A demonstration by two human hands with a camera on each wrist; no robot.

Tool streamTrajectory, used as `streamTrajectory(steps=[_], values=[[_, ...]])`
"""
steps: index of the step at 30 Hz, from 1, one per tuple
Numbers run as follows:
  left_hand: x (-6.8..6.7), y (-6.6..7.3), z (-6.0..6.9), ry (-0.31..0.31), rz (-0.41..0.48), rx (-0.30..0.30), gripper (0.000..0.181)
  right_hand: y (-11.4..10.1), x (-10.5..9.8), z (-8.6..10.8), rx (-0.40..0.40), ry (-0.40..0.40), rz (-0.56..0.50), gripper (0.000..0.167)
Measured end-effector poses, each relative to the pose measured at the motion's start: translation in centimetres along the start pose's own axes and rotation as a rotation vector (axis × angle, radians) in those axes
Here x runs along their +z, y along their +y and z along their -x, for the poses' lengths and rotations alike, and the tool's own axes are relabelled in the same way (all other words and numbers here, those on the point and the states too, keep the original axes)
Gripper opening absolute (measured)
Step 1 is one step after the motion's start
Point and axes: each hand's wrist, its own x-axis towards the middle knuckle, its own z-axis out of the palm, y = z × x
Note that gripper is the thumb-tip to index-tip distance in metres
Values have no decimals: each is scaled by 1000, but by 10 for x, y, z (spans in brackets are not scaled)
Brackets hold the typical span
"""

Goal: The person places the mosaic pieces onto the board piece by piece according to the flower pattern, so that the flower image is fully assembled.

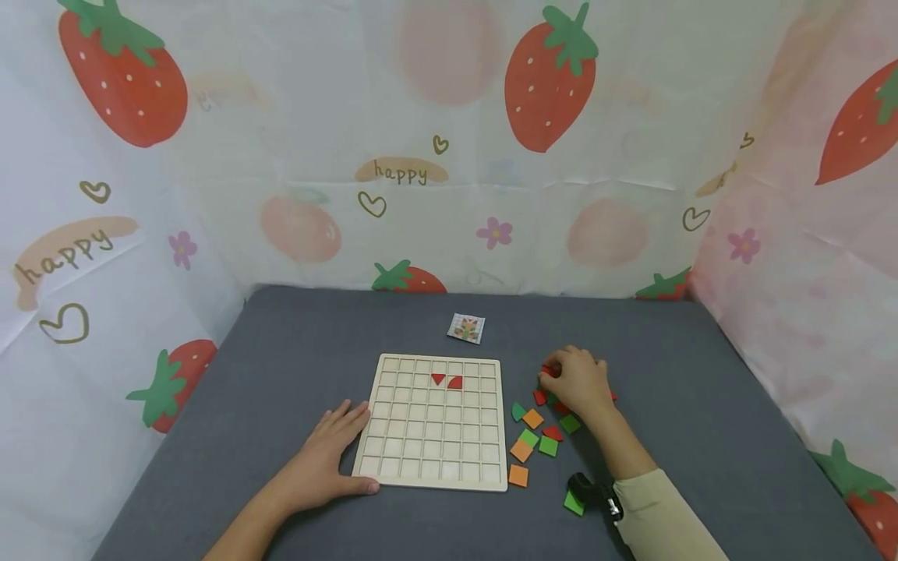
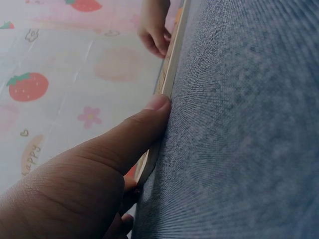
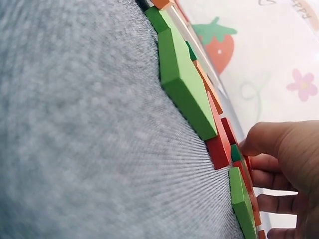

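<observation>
The left hand [image 1: 324, 456] is resting, fingers extended, against a pale wooden board [image 1: 423, 429] — its square cells holding a red triangle [image 1: 438, 379] and a red quarter-round [image 1: 456, 382] — which is lying on grey woven cloth [image 1: 316, 331]. Beside the board's right edge, the right hand [image 1: 581, 382] is pinching a red piece [image 1: 547, 370] near flat orange squares [image 1: 518, 475] and green squares [image 1: 549, 446].

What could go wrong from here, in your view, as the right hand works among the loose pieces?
The right hand is down among crowded pieces, so it might knock neighbouring ones aside.
The left hand touches the left side of the board; a push could slide it into the nearest orange piece, close by its right edge.
Such a jolt might also shift the two red pieces on the board.
</observation>
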Motion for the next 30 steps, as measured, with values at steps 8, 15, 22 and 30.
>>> streamTrajectory(steps=[8, 15, 22, 30], values=[[0, 0, 1, -4, 14, -5, 118, -3, -5, 1, -17, 5, -38, 26], [0, 1, 2, -4, 13, -1, 119, -6, -6, 2, -19, 23, -62, 27], [0, 2, 3, -2, 14, 3, 118, -7, -6, 3, -24, 34, -63, 28], [-3, 6, 5, 14, 4, 12, 116, -9, -8, 1, -23, 26, -70, 28]])
